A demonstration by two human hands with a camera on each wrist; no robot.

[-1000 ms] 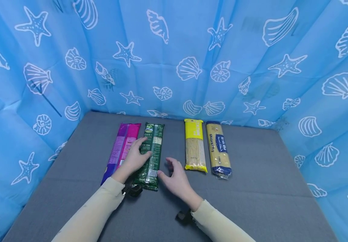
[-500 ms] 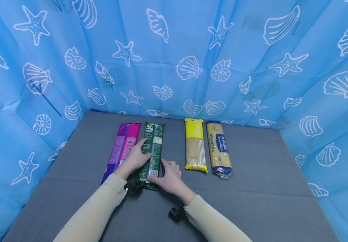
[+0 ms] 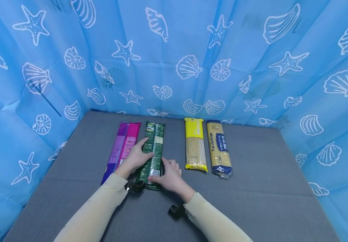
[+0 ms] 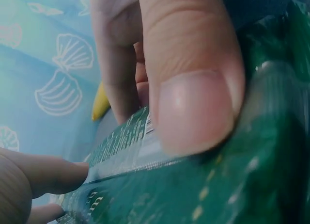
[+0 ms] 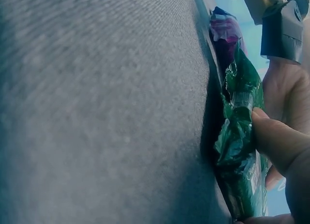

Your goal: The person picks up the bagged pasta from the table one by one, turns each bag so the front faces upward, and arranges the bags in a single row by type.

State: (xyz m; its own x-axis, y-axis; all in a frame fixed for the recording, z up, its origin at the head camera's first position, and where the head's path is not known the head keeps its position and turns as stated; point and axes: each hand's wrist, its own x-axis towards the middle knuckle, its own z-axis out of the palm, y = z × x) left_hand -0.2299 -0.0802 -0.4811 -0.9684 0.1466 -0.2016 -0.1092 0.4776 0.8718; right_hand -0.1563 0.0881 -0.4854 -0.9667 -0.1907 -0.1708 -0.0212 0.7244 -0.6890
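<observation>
A long green pasta packet (image 3: 155, 148) lies back side up on the grey table, its barcode at the near end. My left hand (image 3: 134, 159) holds its left side, thumb on the middle seam and index finger further up; the other fingers are mostly hidden. At the near right edge my right hand (image 3: 171, 178) grips the packet, thumb on top and fingers along the side. The right thumb (image 4: 196, 112) looms large over the green wrapper in the left wrist view. In the right wrist view, the right thumb (image 5: 276, 136) presses near the crimped end.
A purple and pink packet (image 3: 122, 148) lies just left, partly behind the left hand. To the right lie a yellow noodle packet (image 3: 195, 144) and a blue-ended spaghetti packet (image 3: 219, 148). A blue shell-print curtain (image 3: 168, 60) surrounds the grey table (image 3: 262, 174).
My right hand has moved left from beside the green packet and taken hold of its near right edge. My left hand stays on it; the packet has shifted very slightly right.
</observation>
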